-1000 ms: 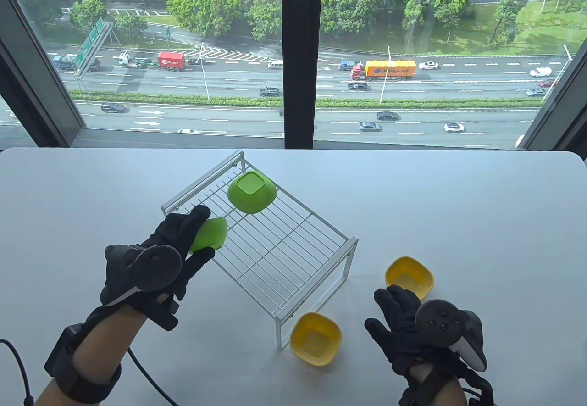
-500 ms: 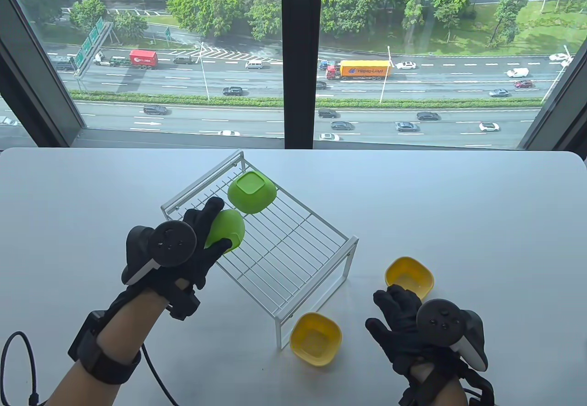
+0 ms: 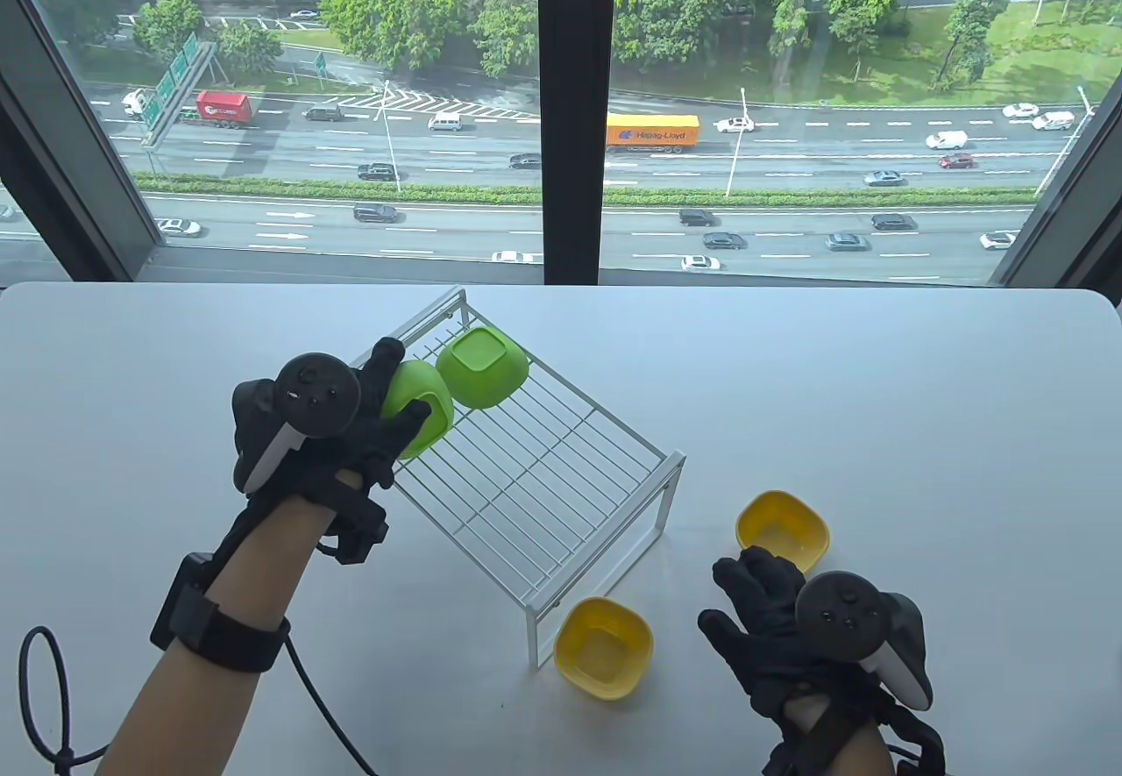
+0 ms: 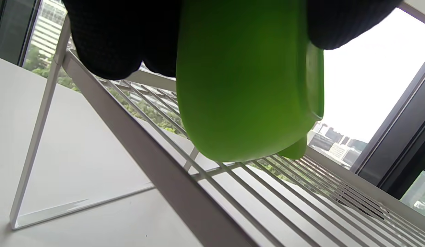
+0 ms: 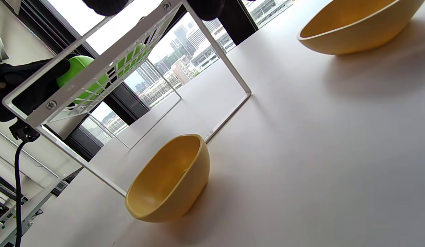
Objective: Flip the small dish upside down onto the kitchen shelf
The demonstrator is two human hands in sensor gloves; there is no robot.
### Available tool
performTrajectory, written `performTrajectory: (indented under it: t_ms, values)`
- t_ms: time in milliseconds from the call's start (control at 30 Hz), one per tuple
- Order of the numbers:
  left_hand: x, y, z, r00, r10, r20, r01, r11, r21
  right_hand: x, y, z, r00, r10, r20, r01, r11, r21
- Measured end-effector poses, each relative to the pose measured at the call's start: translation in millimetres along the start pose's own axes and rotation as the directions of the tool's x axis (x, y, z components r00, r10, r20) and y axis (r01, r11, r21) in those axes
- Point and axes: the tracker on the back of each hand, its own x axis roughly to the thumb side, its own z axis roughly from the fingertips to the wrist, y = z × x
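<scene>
White table (image 3: 877, 390) by a big window over a highway. I've got the L hand (image 3: 351, 434) gripping the green dish (image 3: 422, 403), turned over w/ its base up, low over the wire shelf's (image 3: 543, 478) far-left corner, just beside another green dish (image 3: 482, 366) already inverted there. Rim looks to be touching the wires, can't confirm. Placing step; next: settle it flat, let go. R hand (image 3: 771, 618) rests loosely spread and empty on the table near two yellow dishes (image 3: 605, 646).
</scene>
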Motion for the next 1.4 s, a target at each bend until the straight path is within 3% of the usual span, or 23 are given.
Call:
performTrajectory:
  t_ms: [100, 233, 367, 600, 667, 733, 833, 933, 1233, 1400]
  values:
    - [-5, -4, -8, 0.996, 0.029, -0.083, -0.038, 0.994, -0.105, 1, 0, 0, 1.0, -0.003, -0.003, 0.003, 1.0, 0.003]
    - [-10, -12, -11, 0.995, -0.013, -0.102, 0.001, 0.993, -0.116, 1, -1, 0, 1.0, -0.008, -0.001, 0.008, 1.0, 0.002]
    - [-7, -13, -11, 0.993, -0.058, -0.102, 0.05, 0.996, -0.075, 1, -1, 0, 1.0, -0.008, -0.001, 0.009, 1.0, 0.007]
    - [9, -15, -12, 0.963, -0.229, -0.144, 0.216, 0.971, -0.099, 1, -1, 0, 1.0, -0.012, -0.001, 0.012, 1.0, 0.01]
    - [14, -18, -11, 0.932, -0.337, -0.134, 0.329, 0.941, -0.072, 1, -1, 0, 1.0, -0.015, -0.001, 0.015, 1.0, 0.011]
    - [17, -19, -8, 0.935, -0.339, -0.105, 0.342, 0.94, 0.003, 1, -1, 0, 1.0, -0.015, 0.003, 0.015, 1.0, 0.013]
    - [19, -14, 7, 0.933, -0.36, 0.013, 0.355, 0.926, 0.13, 2, -1, 1, 1.0, -0.001, 0.026, 0.001, 1.0, 0.008]
    - [14, -6, 31, 0.936, -0.33, 0.12, 0.306, 0.934, 0.185, 3, -1, 1, 0.999, 0.002, 0.033, -0.003, 1.0, 0.013]
    - [-35, 1, 104, 0.947, -0.241, 0.211, 0.222, 0.969, 0.108, 5, 2, 1, 0.999, 0.018, 0.039, -0.019, 0.999, 0.035]
    - [-65, 3, 122, 0.958, -0.228, 0.175, 0.216, 0.973, 0.087, 5, 5, -2, 0.999, 0.029, 0.022, -0.03, 0.998, 0.046]
